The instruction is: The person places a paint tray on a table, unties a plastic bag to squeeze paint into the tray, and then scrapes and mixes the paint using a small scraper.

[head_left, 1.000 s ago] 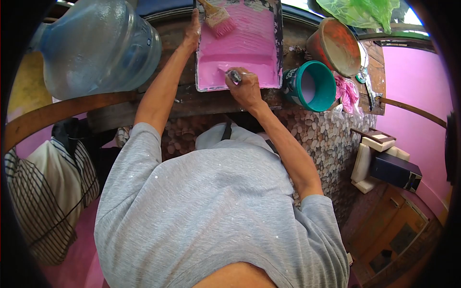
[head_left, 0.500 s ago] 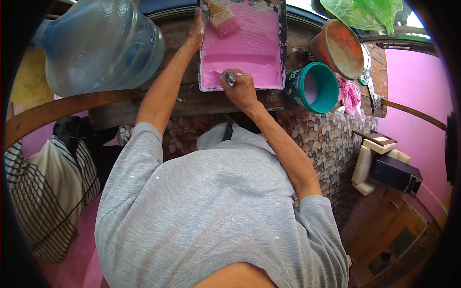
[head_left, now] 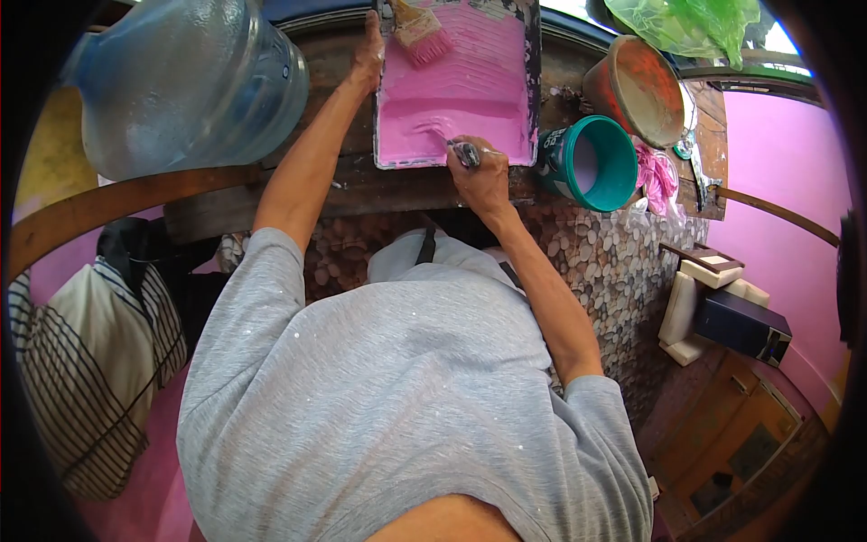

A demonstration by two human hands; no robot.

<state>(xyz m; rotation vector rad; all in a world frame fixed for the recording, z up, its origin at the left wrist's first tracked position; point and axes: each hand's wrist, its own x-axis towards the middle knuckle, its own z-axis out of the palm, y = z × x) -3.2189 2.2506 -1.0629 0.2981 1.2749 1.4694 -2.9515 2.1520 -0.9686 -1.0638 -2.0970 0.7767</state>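
A rectangular paint tray (head_left: 533, 86) with pink paint in it lies on the wooden table. My right hand (head_left: 480, 181) is closed around a dark-handled tool (head_left: 467, 154) at the tray's near edge, and the tool's tip reaches into the pink paint (head_left: 406, 135). Along the tray's left edge, my left hand (head_left: 368, 56) rests with its thumb pointing up; its other fingers are hidden. A wide brush (head_left: 423, 36) with pink bristles lies in the upper left of the tray.
Right of the tray stand a teal bucket (head_left: 614, 167) and an orange-brown basin (head_left: 632, 90). A pink plastic bag (head_left: 659, 181) lies beside them. A big clear water bottle (head_left: 194, 86) is at the left, with a green bag (head_left: 691, 25) at the upper right.
My right hand has moved right and slightly toward me with the tool, and a curved streak now shows in the paint. The left hand stays at the tray's edge.
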